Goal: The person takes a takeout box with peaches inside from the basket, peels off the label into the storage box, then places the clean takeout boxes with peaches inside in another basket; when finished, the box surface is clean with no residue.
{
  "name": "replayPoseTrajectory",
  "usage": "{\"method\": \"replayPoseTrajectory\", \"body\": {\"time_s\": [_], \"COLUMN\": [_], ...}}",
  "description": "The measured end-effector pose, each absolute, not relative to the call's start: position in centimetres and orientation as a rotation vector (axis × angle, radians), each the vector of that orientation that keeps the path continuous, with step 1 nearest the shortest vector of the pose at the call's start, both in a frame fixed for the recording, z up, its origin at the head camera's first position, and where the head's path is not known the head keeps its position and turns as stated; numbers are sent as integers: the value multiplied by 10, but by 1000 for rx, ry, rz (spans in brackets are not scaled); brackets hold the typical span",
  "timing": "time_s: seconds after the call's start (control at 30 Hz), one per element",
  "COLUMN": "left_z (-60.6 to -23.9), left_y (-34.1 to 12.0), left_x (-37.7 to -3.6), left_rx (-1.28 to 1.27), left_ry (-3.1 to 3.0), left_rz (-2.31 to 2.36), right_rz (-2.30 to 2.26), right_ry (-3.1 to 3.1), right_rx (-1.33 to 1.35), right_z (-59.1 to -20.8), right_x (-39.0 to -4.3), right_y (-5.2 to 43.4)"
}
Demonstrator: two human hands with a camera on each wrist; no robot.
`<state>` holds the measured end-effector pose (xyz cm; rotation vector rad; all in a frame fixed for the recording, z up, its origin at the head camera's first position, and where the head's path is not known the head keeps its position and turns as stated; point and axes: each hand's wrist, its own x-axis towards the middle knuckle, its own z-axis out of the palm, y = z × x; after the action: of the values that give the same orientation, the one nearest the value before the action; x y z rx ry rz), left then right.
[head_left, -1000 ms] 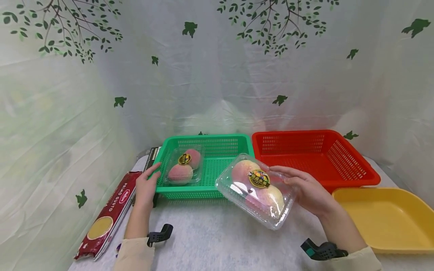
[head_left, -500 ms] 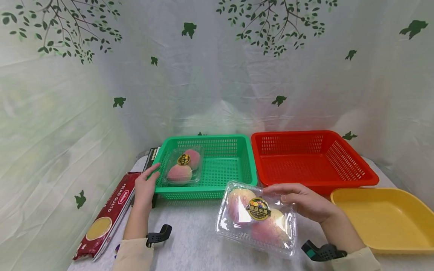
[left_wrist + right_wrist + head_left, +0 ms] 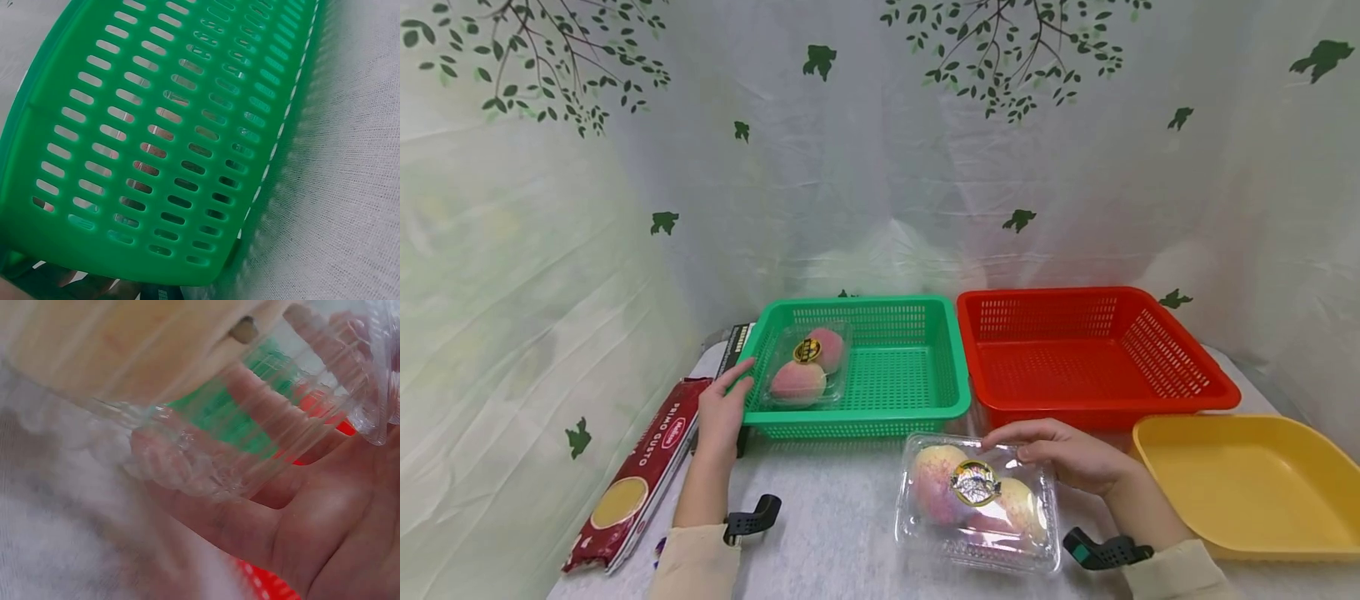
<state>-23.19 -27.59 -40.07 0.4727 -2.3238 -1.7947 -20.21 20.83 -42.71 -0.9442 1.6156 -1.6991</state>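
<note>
My right hand [image 3: 1067, 454] holds a clear plastic box of peaches [image 3: 936, 487] by its right side, low over the front of the table. Two peaches and a round gold-and-black label show through its lid. Up close in the right wrist view, the fingers [image 3: 219, 519] lie against the ribbed clear wall. My left hand [image 3: 721, 412] grips the left rim of a green basket [image 3: 857, 430]; its fingertips are partly hidden in the left wrist view. Inside that basket, at the left, lies another clear box of peaches [image 3: 797, 383] with a similar label.
A red basket [image 3: 1097, 412] stands right of the green one. In front of it, a yellow tray [image 3: 1247, 467] lies at the right. A dark red packet [image 3: 643, 467] and a black item [image 3: 735, 350] lie left of the green basket. A leaf-printed curtain [image 3: 887, 167] hangs behind.
The right hand has brought the box of peaches down and toward me, away from the green basket's front edge, and turned it flatter. The left hand has stayed at the basket rim.
</note>
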Motion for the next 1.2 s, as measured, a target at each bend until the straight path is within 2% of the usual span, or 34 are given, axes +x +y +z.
{"method": "replayPoseTrajectory", "body": {"time_s": [0.43, 0.77, 1.0, 1.1, 1.2], "left_z": [-404, -391, -365, -354, -345], "left_y": [-271, -263, -228, -210, -193], "left_x": [-237, -227, -210, -198, -185], "left_rx": [599, 499, 142, -157, -566], "left_ry": [-2151, -2239, -2026, -2006, -2137], "left_rz": [-1775, -1450, -1243, -1305, -1405], "right_rz": [-1614, -1612, -1623, -1631, -1635], "right_ry": [1904, 1895, 1996, 2026, 2053], "right_rx": [-814, -885, -847, -816, -773], "right_z": [-447, -452, -450, -449, -447], "right_x": [-210, -211, -210, -209, -208], "right_y": [211, 207, 202, 200, 200]}}
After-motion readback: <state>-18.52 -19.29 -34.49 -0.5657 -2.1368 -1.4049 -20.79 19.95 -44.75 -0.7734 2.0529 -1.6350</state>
